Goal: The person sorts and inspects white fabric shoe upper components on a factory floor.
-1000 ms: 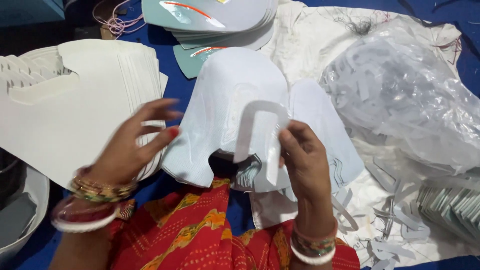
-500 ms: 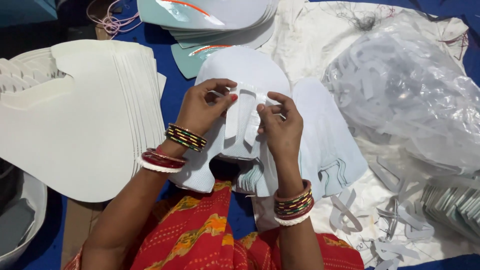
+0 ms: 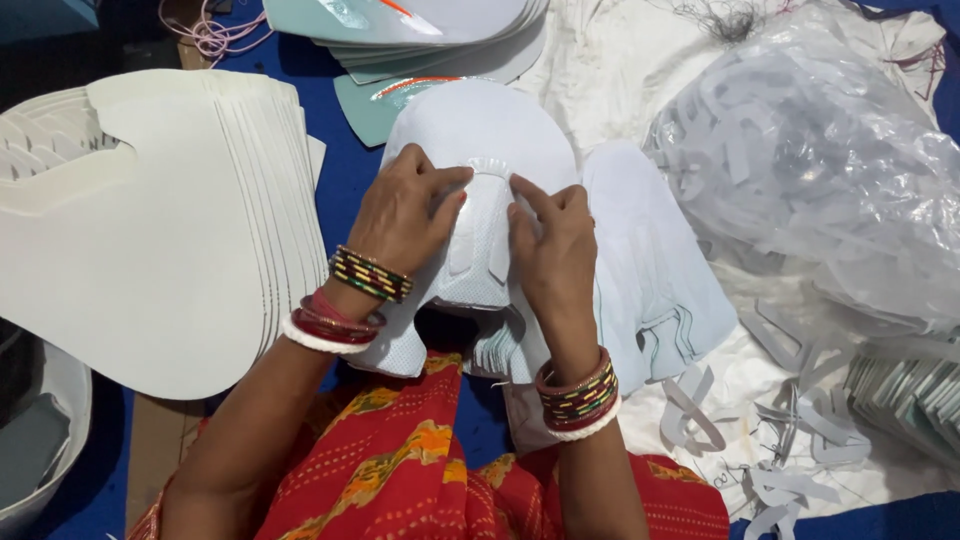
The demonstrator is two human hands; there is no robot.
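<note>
Between your two hands, at frame centre, the narrow white strip (image 3: 478,232) lies flat on the topmost white shoe-upper piece (image 3: 480,140). Its long axis runs from 12 to 6 o'clock, the rounded end pointing to 12, away from you. Your left hand (image 3: 405,215) sits at its 9 o'clock edge and your right hand (image 3: 550,240) at its 3 o'clock edge, about equally near, fingers spread and pressing down, not gripping. Stacked white cut sheets (image 3: 150,250) lie at 9 o'clock.
</note>
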